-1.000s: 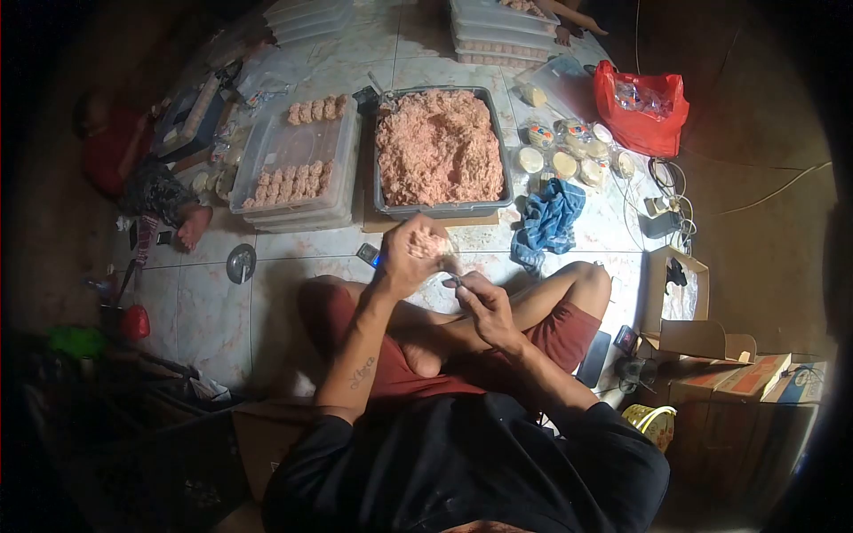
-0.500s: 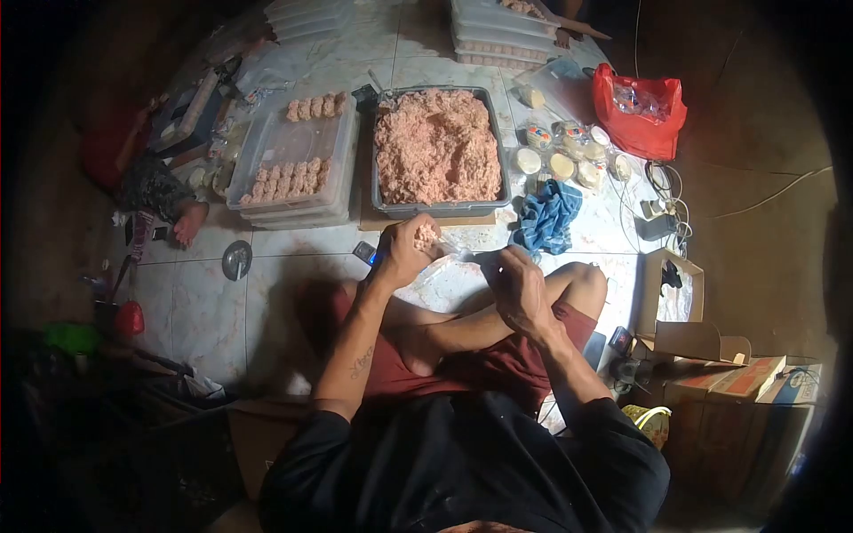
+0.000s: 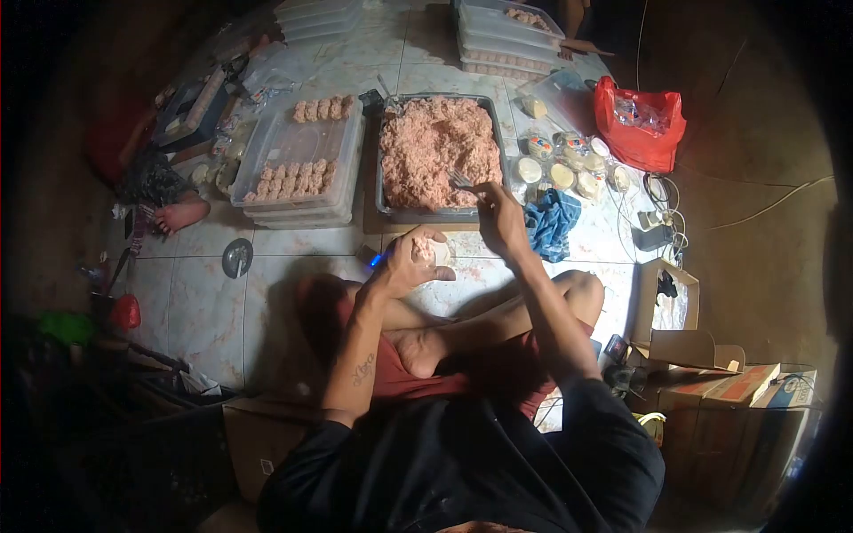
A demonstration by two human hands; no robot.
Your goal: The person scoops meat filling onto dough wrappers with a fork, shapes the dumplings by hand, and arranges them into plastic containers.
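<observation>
My left hand [image 3: 404, 266] is curled around a pale round dumpling wrapper [image 3: 439, 253] with some pink filling on it, held low in front of the tub. My right hand [image 3: 503, 222] grips a fork [image 3: 460, 179], its tines at the pink minced filling [image 3: 435, 142]. That filling is heaped in a dark rectangular tub [image 3: 440, 216], scooped lower toward the near side. Left of the tub, a stack of clear plastic boxes [image 3: 298, 216] bears rows of shaped pink dumplings [image 3: 293, 180] on top.
Stacks of round wrappers [image 3: 562, 175], a blue cloth [image 3: 553, 224] and a red plastic bag [image 3: 640, 124] lie to the right. A small metal dish [image 3: 237, 258] sits at left, near another person's foot [image 3: 182, 215]. More boxes [image 3: 506, 44] stand at the back; cables [image 3: 662, 222] run along the right.
My right hand has moved up and away from my left hand, bringing the fork to the filling in the tub. My left hand has lowered slightly and opened more around the wrapper.
</observation>
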